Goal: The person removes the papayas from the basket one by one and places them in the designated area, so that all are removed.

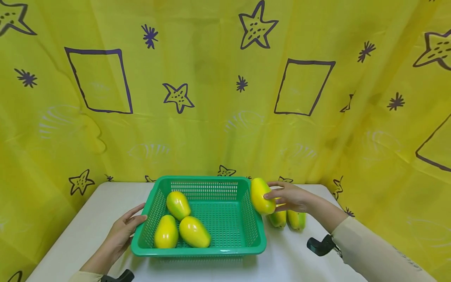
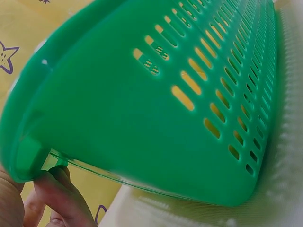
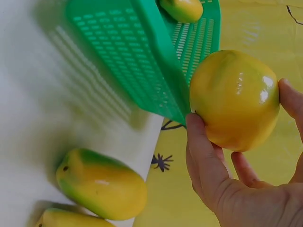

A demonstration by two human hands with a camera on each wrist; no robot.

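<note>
A mango (image 1: 261, 196) is at the right rim of the basket (image 1: 197, 251), toward its far corner; whether they touch I cannot tell. The right hand (image 1: 290, 197) pinches it between thumb and fingertips, coming in from right of the basket with the fruit at the hand's basket side. The left hand (image 1: 121, 231) grips the basket's left rim, fingers curled beneath. Inside the basket, toward its left, lie three mangoes (image 1: 195, 232); just right of it, below the right hand, two more mangoes (image 1: 296, 220). Dark marks on the right sleeve (image 1: 373, 243) are too small to read.
</note>
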